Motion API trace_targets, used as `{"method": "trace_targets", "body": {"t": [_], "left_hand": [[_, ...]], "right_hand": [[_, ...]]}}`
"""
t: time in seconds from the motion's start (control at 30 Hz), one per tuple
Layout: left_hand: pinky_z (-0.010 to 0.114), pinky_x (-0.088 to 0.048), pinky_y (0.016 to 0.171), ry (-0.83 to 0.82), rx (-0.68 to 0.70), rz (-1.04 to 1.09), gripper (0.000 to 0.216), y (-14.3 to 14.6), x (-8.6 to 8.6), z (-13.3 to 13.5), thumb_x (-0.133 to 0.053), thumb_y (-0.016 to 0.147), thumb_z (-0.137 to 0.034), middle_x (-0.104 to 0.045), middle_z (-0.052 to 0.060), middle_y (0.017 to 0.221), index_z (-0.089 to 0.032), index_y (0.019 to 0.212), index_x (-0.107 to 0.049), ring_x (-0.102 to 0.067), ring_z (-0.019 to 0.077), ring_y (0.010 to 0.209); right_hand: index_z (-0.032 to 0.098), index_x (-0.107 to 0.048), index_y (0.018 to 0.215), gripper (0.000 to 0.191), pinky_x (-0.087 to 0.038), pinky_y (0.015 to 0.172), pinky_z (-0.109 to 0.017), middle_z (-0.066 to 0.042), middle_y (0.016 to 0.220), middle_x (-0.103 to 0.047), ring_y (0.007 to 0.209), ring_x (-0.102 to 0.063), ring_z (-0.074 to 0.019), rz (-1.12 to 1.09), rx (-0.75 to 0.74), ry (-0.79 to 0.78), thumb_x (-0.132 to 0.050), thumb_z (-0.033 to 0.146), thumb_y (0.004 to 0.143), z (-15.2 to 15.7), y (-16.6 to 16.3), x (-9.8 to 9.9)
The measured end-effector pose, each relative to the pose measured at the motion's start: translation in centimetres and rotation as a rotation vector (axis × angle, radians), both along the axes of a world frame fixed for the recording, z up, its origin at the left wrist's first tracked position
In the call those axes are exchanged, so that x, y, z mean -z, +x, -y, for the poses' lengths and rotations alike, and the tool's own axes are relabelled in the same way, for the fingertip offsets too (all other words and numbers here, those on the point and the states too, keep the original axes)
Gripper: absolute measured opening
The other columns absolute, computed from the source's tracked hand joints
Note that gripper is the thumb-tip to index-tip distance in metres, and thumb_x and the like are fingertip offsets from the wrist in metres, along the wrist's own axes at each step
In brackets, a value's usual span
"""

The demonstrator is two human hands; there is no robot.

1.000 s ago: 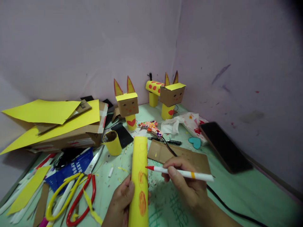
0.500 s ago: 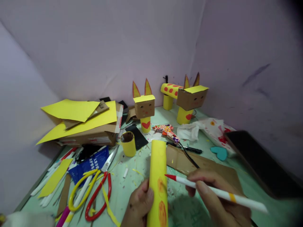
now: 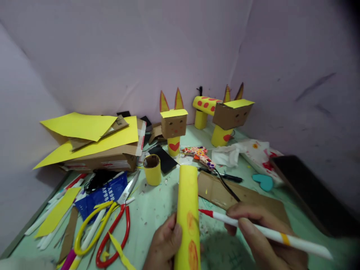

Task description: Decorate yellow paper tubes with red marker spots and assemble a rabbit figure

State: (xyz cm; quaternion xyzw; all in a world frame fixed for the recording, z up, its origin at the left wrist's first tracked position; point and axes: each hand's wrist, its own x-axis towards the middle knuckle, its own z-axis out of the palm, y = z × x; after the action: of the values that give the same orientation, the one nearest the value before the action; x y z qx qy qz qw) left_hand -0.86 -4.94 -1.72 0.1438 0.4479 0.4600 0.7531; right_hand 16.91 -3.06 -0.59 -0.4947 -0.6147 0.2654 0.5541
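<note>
My left hand (image 3: 164, 245) is wrapped round a long yellow paper-covered tube (image 3: 188, 202) that points away from me and bears two orange ovals near its lower end. My right hand (image 3: 261, 236) grips a white marker with a red tip (image 3: 253, 229). The red tip touches or hovers at the tube's right side beside the upper orange oval.
Two cardboard-and-yellow animal figures (image 3: 173, 122) (image 3: 225, 114) stand by the back wall. A short yellow tube (image 3: 152, 169), a patterned glue gun (image 3: 200, 154), brown cardboard (image 3: 225, 193), scissors with red and yellow handles (image 3: 112, 221), a box under yellow paper (image 3: 92, 146), and a dark tablet (image 3: 312, 195) lie around.
The view swung left and then steadied. My right hand with the marker dropped lower and to the right in the picture, its tip staying by the tube. My left hand keeps holding the tube.
</note>
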Motion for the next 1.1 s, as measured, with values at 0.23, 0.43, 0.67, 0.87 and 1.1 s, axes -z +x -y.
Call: {"method": "trace_targets", "body": {"t": [0.23,0.43,0.67,0.87,1.1], "left_hand": [[0.029,-0.050,0.055,0.016,-0.040,-0.023,0.038,0.3,-0.5,-0.2,-0.078,0.061,-0.031,-0.070,0.010,0.066,-0.012,0.092,-0.070,-0.065,0.0213,0.056],[0.024,-0.046,0.050,0.046,-0.018,-0.096,0.040,0.5,-0.6,-0.2,-0.080,0.058,-0.034,-0.070,0.009,0.060,-0.012,0.089,-0.070,-0.062,0.0181,0.049],[0.023,-0.045,0.050,0.020,-0.026,-0.109,0.043,0.9,-1.5,0.0,-0.078,0.061,-0.033,-0.070,0.010,0.060,-0.012,0.098,-0.069,-0.060,0.0166,0.050],[0.022,-0.045,0.051,0.020,-0.031,-0.094,0.050,0.9,-1.4,0.1,-0.079,0.058,-0.034,-0.069,0.009,0.062,-0.013,0.103,-0.068,-0.061,0.0164,0.052],[0.025,-0.046,0.052,0.006,-0.035,-0.142,0.054,0.7,-1.2,0.1,-0.080,0.056,-0.037,-0.070,0.010,0.062,-0.012,0.102,-0.067,-0.062,0.0177,0.051]], "right_hand": [[0.022,-0.061,0.076,0.020,-0.041,0.052,-0.028,-0.003,0.063,-0.060,0.059,-0.057,-0.0181,-0.007,-0.136,0.011,-0.047,0.031,0.087,-0.1,-0.1,0.0],[0.020,-0.058,0.079,0.014,-0.042,0.053,-0.027,-0.003,0.065,-0.061,0.058,-0.058,-0.0157,0.104,-0.301,0.102,-0.046,0.019,0.086,-0.7,0.3,-0.4],[0.019,-0.058,0.077,0.014,-0.042,0.051,-0.024,-0.001,0.062,-0.061,0.054,-0.057,-0.0130,0.177,-0.278,0.161,-0.046,0.017,0.085,-0.8,0.2,-1.0],[0.019,-0.058,0.074,0.016,-0.042,0.050,-0.024,-0.001,0.061,-0.061,0.053,-0.058,-0.0130,0.176,-0.282,0.151,-0.046,0.018,0.085,-0.9,0.0,-1.0],[0.019,-0.058,0.074,0.017,-0.041,0.050,-0.024,-0.001,0.062,-0.061,0.053,-0.056,-0.0124,0.154,-0.286,0.123,-0.046,0.019,0.086,-1.0,-0.1,-0.8]]}}
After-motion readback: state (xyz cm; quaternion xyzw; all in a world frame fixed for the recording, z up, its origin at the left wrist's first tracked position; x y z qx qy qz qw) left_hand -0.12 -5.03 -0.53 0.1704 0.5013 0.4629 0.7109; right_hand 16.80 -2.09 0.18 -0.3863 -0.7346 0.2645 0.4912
